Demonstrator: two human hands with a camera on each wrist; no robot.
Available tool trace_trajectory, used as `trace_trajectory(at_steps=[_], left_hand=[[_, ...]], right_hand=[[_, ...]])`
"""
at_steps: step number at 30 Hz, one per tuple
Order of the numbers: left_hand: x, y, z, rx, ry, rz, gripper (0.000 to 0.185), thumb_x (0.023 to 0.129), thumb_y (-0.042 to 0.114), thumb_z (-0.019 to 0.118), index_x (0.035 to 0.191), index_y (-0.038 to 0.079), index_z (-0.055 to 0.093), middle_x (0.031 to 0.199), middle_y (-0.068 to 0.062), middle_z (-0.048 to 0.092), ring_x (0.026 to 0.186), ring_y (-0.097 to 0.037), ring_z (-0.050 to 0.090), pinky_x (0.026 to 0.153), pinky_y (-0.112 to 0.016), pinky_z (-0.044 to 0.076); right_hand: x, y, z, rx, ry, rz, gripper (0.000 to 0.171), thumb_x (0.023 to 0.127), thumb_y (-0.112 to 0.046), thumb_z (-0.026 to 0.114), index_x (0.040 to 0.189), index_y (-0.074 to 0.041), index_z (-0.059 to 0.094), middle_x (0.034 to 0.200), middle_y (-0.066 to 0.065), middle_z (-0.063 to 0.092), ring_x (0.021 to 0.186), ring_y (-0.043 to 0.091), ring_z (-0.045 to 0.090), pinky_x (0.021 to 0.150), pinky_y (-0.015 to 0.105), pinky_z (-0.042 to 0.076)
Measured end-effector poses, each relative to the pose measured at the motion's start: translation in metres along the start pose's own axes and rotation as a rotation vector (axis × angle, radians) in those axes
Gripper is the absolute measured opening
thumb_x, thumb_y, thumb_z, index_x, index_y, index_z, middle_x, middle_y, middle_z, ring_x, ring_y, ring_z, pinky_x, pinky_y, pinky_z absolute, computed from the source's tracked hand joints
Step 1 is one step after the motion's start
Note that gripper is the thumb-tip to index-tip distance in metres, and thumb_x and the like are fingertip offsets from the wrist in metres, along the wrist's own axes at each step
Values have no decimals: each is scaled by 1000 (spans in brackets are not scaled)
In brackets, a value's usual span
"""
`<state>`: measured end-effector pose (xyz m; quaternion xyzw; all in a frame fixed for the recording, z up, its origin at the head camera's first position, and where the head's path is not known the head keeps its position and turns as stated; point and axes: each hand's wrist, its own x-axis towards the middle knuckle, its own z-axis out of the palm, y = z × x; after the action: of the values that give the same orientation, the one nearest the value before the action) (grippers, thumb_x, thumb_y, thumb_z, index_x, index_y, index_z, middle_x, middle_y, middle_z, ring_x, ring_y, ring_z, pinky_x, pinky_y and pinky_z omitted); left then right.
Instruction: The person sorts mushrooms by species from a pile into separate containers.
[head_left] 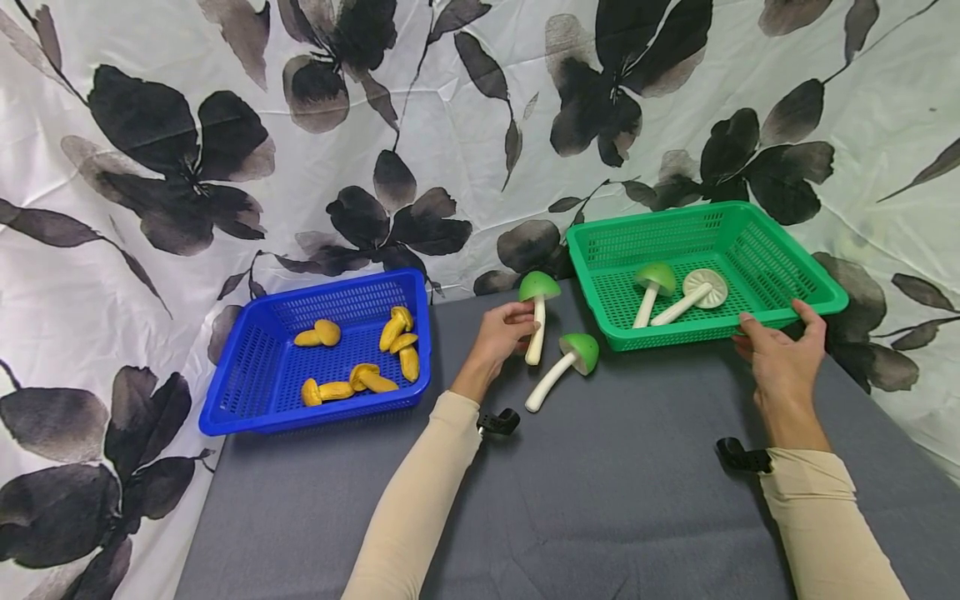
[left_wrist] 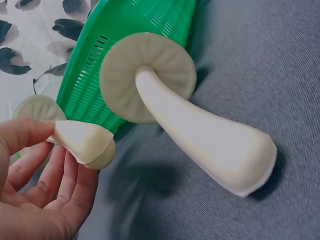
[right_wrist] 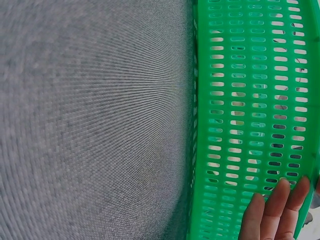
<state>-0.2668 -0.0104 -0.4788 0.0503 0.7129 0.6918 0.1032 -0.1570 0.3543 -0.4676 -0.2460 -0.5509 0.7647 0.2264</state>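
1. Your left hand [head_left: 501, 332] holds a mushroom [head_left: 537, 307] by its white stem. Your fingers and thumb curl around the stem, and the green cap points up.
2. In the left wrist view, the stem end [left_wrist: 85, 144] sits pinched between your thumb and fingers.
3. A second mushroom [head_left: 562, 367] lies on its side on the gray table [head_left: 600, 500], just beside your left hand. Its cap is near the front wall of the green basket [head_left: 810, 275].
4. Your right hand [head_left: 783, 354] rests on the front right edge of the green basket. The fingers [right_wrist: 280, 207] are straight and lie flat on the basket wall. The thumb reaches up to the rim.
5. Two more mushrooms [head_left: 675, 296] lie inside the green basket. One shows its green cap and one shows its pale underside.
6. A blue basket [head_left: 240, 392] sits on the table, well apart to your left. It holds small yellow pieces [head_left: 363, 354].
7. A flower cloth [head_left: 225, 125] hangs behind the table.
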Motion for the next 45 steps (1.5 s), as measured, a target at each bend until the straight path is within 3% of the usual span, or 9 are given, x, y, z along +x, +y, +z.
trace_trajectory(at_steps=[11,23,31,39,45], left_hand=[[2,15,11,-72,11,24,31,92,4,74,122,10,72,105,-6,72,90,-15,70,73,-39,61],[5,25,22,-167,-17,6,30,92,5,74,122,9,72,110,-5,72,91,-14,69,71,-34,60],[8,35,32,-174,-27,20,30,92,6,75,122,12,72,108,-4,71,92,-15,70,83,-45,61],[13,44,43,-210,-57,35,31,93,6,74,123,11,72,107,-3,71,91,-14,68,72,-32,60],[16,51,48,-224,-80,52,31,93,7,73,124,11,71,105,-2,71,90,-14,68,72,-32,60]], right_hand=[[-1,-1,0,-12,8,4,85,86,-20,81,152,-33,29,82,-6,74,68,8,71,63,18,59],[-1,0,-2,11,0,-3,85,86,-18,81,152,-32,30,81,-5,74,65,8,71,62,18,58],[-1,0,-1,-3,2,6,84,87,-19,81,152,-33,29,81,-6,74,65,8,70,62,18,58],[0,1,-1,-4,-2,-8,84,88,-18,80,152,-32,29,82,-5,74,66,9,70,61,18,58],[0,1,-1,3,-10,-13,83,88,-17,80,153,-32,29,80,-5,74,65,9,70,61,18,58]])
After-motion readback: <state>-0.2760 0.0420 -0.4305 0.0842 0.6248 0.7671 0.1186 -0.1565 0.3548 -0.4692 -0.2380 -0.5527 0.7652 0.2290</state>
